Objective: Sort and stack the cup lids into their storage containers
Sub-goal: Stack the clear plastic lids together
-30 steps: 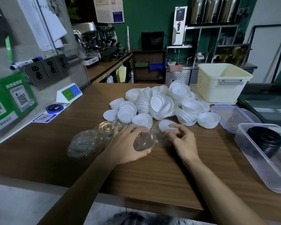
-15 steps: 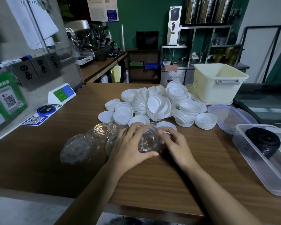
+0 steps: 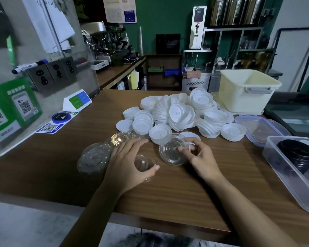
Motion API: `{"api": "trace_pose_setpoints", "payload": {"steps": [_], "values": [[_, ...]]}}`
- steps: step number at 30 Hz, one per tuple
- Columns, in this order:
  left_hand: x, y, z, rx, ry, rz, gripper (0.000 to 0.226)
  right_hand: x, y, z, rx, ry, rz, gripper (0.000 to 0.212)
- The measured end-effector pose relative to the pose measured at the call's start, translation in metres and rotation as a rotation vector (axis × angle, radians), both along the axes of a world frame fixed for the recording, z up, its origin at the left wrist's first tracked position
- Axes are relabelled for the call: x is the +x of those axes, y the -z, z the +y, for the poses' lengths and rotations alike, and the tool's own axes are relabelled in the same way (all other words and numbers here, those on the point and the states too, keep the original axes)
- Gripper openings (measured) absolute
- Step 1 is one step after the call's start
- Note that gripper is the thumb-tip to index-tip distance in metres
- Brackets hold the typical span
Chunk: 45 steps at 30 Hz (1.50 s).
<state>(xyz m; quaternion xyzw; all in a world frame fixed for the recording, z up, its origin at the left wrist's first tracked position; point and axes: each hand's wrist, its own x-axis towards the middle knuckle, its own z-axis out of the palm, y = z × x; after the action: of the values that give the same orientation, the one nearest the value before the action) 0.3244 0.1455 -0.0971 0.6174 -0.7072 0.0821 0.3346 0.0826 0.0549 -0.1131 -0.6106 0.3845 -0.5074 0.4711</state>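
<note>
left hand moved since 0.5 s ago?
Yes: left hand shifted left, away from the white lid pile, holding a clear dome lid. Right hand pinches a flat clear lid.

Your wooden bench (image 3: 168, 193) faces a green wall (image 3: 159, 20) at twelve o'clock. At eleven stands an espresso machine (image 3: 105, 38), at one steel shelving (image 3: 234, 29).

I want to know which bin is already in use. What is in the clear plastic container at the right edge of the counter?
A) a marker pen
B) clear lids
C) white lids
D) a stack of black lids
D: a stack of black lids lies inside the clear container, while the white lids sit in a loose pile outside it.
</note>
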Motion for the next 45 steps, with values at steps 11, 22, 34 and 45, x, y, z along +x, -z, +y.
{"api": "trace_pose_setpoints", "payload": {"steps": [11,22,34,45], "values": [[-0.002,0.001,-0.006,-0.003,0.036,0.097,0.069,0.002,0.002,-0.002,-0.019,-0.010,0.005,0.031],[-0.036,-0.010,-0.038,-0.051,0.216,0.132,0.077,0.002,-0.001,0.000,-0.080,0.033,-0.023,0.039],[-0.054,-0.015,-0.048,-0.049,0.277,0.212,0.088,-0.001,-0.001,0.001,-0.094,0.098,-0.003,0.032],[-0.064,-0.017,-0.052,0.004,0.310,0.126,0.105,-0.002,0.003,-0.004,-0.072,0.050,0.010,0.032]]}}
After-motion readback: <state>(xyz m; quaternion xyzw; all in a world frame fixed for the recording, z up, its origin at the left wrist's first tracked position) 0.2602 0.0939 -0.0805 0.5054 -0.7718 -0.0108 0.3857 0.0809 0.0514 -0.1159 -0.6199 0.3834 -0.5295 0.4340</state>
